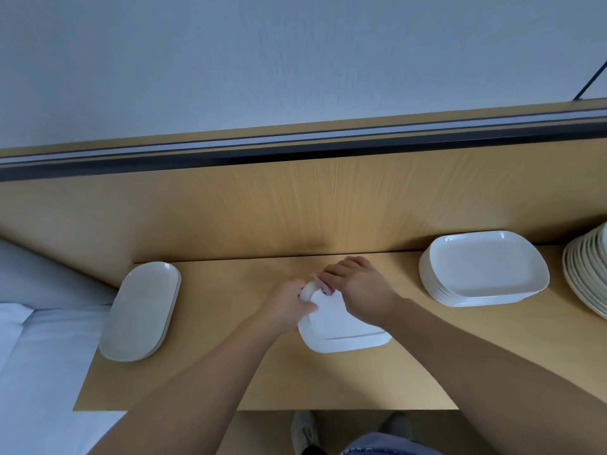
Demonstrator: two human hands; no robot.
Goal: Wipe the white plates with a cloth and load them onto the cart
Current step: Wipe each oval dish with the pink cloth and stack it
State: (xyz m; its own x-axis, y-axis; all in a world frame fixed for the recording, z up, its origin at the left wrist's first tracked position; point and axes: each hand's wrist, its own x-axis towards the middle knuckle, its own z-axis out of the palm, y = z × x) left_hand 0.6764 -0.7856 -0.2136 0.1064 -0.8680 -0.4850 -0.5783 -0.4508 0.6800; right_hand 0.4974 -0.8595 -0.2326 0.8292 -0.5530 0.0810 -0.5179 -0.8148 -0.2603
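A white square plate (341, 333) lies on the wooden table (230, 372) in front of me. My left hand (289, 305) grips its far left corner. My right hand (358, 290) presses a pink cloth (323, 285) onto the plate's far edge; only a small bit of the cloth shows under the fingers. A stack of square white plates (483, 267) stands to the right. A short stack of oval white plates (141, 310) sits at the table's left end. No cart is in view.
A stack of round cream plates (588, 274) is cut off at the right edge. A wooden back panel (295, 205) rises behind the table. A white surface (39, 356) lies left of the table. My shoes (303, 428) show below the front edge.
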